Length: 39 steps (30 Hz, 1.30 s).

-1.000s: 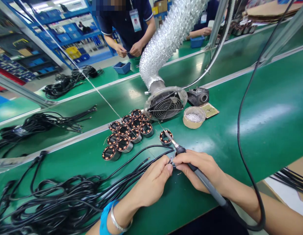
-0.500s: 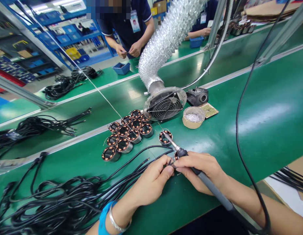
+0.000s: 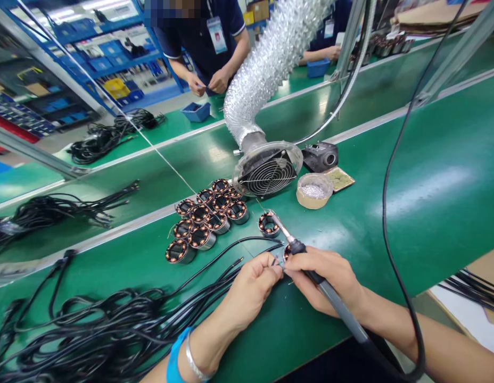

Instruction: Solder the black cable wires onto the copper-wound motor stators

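My right hand (image 3: 330, 276) is closed around the grip of a soldering iron (image 3: 329, 290). The iron's metal tip points up and left, over the near rim of a copper-wound stator (image 3: 266, 226). Beside it my left hand (image 3: 250, 290) pinches thin wires (image 3: 277, 261) between thumb and fingertips; their ends are too small to make out. The fingers of both hands nearly meet there. Behind them a second stator (image 3: 287, 252) is mostly hidden. Black cables (image 3: 215, 287) run under and beside my left hand, one stripped end lying just above it.
Several stators (image 3: 201, 234) stand grouped left of a fume extractor (image 3: 269, 175) on a silver duct. Right of it are a round tub (image 3: 314, 192), a sponge tray (image 3: 340, 179) and a black holder (image 3: 322, 157). A co-worker (image 3: 203, 48) stands across the bench. The iron's cord hangs at right.
My fingertips have shifted slightly around the thin wires, and a bluish bit now shows between them. The soldering iron stays in my right hand, nearly in place. The view has moved slightly.
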Available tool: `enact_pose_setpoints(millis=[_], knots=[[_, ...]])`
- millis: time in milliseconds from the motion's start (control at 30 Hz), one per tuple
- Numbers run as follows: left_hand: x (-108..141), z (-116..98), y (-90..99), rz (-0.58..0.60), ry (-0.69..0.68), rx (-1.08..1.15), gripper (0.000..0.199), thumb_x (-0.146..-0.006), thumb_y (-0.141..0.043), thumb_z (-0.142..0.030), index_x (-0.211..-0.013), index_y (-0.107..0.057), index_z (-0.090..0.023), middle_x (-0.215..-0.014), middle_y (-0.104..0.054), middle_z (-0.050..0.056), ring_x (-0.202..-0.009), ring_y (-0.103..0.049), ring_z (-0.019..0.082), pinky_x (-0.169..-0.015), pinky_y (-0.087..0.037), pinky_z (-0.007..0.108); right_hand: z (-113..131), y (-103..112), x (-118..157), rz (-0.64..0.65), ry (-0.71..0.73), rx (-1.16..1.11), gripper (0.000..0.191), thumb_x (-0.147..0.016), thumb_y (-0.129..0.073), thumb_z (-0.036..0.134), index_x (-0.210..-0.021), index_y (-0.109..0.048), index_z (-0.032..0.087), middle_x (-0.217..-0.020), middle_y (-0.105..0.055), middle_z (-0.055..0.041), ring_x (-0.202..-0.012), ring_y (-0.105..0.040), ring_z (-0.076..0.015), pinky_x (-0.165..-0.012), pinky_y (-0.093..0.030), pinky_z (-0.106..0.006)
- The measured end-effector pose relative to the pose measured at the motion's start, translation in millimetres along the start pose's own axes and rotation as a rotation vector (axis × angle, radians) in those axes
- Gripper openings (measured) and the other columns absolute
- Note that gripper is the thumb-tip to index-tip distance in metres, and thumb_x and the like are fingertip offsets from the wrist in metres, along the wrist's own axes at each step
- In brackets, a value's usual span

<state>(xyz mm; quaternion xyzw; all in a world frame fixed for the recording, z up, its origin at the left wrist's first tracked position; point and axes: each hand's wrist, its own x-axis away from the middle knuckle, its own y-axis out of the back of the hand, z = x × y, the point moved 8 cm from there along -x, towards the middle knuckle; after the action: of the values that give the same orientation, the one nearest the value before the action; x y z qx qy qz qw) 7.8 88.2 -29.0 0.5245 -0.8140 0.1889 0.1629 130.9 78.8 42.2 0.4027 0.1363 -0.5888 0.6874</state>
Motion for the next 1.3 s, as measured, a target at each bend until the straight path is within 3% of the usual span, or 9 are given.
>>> enact_pose_setpoints(millis=[167,300,500,667,800,1067,1300], knots=[[1,5,0.6,-0.058,-0.013,0.057,0.029,-0.081,-0.057,-0.038,-0.068,-0.038,-0.02,-0.05,-0.025,-0.012,-0.043,-0.014,0.005,-0.044,-0.016,0.02,-8,7,4,0.064,-0.099,-0.014,0.033,-0.077,-0.066,0.009,-0.106,-0.057,0.019,-0.087,-0.066,-0.0011,-0.062,-0.055,-0.011,-0.06,-0.048,-0.024],[3,7,1.2,-0.083,-0.038,0.033,0.026,-0.083,-0.056,-0.037,-0.07,-0.041,-0.02,-0.051,-0.025,-0.012,-0.043,-0.014,0.005,-0.044,-0.016,0.02,-4,1,4,0.154,-0.049,-0.048,0.03,-0.078,-0.062,0.006,-0.104,-0.056,0.02,-0.081,-0.064,0.0008,-0.066,-0.053,-0.0128,-0.064,-0.046,-0.026],[5,7,-0.3,-0.138,-0.062,-0.009,0.027,-0.084,-0.055,-0.041,-0.073,-0.045,-0.019,-0.052,-0.026,-0.011,-0.044,-0.015,0.006,-0.045,-0.017,0.021,-25,1,4,0.035,-0.207,-0.056,0.021,-0.087,-0.055,0.005,-0.1,-0.056,0.021,-0.088,-0.064,-0.001,-0.076,-0.057,-0.0131,-0.07,-0.048,-0.025],[3,7,0.4,-0.184,-0.085,-0.047,0.026,-0.085,-0.053,-0.04,-0.073,-0.043,-0.019,-0.054,-0.026,-0.011,-0.046,-0.017,0.007,-0.046,-0.018,0.021,-19,2,2,0.061,-0.094,-0.032,0.022,-0.088,-0.055,0.004,-0.102,-0.058,0.021,-0.083,-0.065,0.0004,-0.068,-0.053,-0.0122,-0.066,-0.046,-0.025],[1,4,1.4,-0.197,-0.123,-0.103,0.026,-0.086,-0.05,-0.039,-0.072,-0.043,-0.02,-0.057,-0.029,-0.009,-0.05,-0.021,0.008,-0.048,-0.021,0.022,-19,6,5,0.076,-0.125,-0.028,0.024,-0.087,-0.059,0.006,-0.106,-0.06,0.02,-0.087,-0.067,-0.0017,-0.073,-0.055,-0.0139,-0.067,-0.048,-0.026],[0,-13,-1.8,-0.228,-0.197,-0.314,0.027,-0.089,-0.045,-0.037,-0.068,-0.039,-0.02,-0.063,-0.032,-0.006,-0.058,-0.028,0.011,-0.054,-0.025,0.024,-8,40,11,0.004,-0.209,-0.064,0.036,-0.092,-0.054,0.014,-0.126,-0.059,0.025,-0.09,-0.065,-0.0022,-0.08,-0.059,-0.0146,-0.07,-0.049,-0.028],[2,-13,-1.7,-0.234,-0.198,-0.411,0.03,-0.092,-0.043,-0.037,-0.068,-0.035,-0.021,-0.063,-0.03,-0.006,-0.059,-0.028,0.012,-0.054,-0.025,0.025,-22,64,31,-0.151,-0.406,-0.195,0.022,-0.087,-0.057,0.022,-0.106,-0.067,0.027,-0.082,-0.064,-0.0004,-0.069,-0.057,-0.0143,-0.057,-0.043,-0.025]])
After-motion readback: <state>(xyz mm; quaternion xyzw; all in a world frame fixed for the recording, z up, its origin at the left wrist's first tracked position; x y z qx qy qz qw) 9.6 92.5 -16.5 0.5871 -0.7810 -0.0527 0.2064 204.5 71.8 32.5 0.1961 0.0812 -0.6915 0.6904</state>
